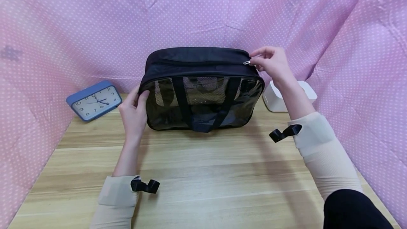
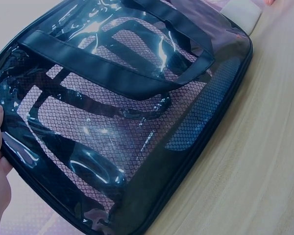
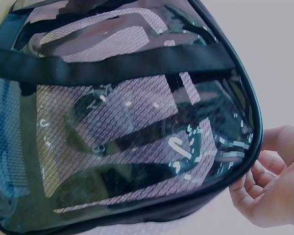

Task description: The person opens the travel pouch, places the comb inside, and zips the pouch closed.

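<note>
A black bag (image 1: 200, 91) with a clear plastic and mesh front and two dark handles stands upright on the wooden table (image 1: 203, 179). My left hand (image 1: 135, 110) grips the bag's left edge, thumb on the front panel (image 2: 103, 122). My right hand (image 1: 270, 63) pinches the metal zipper pull (image 1: 246, 62) at the right end of the bag's top. In the right wrist view the curled fingers (image 3: 257, 183) sit at the bag's black rim (image 3: 245, 112). The zipper line looks shut along the top.
A blue-framed clock (image 1: 94, 100) lies tilted at the back left. A white box (image 1: 279, 96) sits behind the bag's right end. Pink dotted cloth (image 1: 203, 17) walls in the table on three sides.
</note>
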`<move>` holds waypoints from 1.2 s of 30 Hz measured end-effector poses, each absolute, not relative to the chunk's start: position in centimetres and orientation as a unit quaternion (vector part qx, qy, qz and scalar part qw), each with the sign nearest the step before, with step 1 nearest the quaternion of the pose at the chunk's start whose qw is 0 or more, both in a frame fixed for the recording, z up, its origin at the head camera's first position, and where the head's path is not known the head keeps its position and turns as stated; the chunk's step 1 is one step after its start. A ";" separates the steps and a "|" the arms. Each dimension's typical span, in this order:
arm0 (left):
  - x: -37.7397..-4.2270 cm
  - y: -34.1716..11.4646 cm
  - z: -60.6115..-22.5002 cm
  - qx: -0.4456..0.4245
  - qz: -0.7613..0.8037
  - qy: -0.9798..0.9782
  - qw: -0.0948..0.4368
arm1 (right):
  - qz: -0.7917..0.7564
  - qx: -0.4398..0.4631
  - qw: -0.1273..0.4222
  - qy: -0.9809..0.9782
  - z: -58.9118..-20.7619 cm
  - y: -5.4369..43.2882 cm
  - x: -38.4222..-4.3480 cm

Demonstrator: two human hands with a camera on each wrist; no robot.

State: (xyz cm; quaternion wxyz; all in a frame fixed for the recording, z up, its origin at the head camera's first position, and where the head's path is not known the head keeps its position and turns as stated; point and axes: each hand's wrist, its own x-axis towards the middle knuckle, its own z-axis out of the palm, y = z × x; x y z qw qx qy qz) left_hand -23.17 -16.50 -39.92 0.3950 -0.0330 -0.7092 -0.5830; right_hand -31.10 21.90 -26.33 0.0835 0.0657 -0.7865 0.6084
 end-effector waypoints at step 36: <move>-23.2 -16.6 -40.0 -0.039 -0.590 -0.708 0.387 | 0.777 -0.046 -0.014 -0.627 -34.7 27.5 -30.9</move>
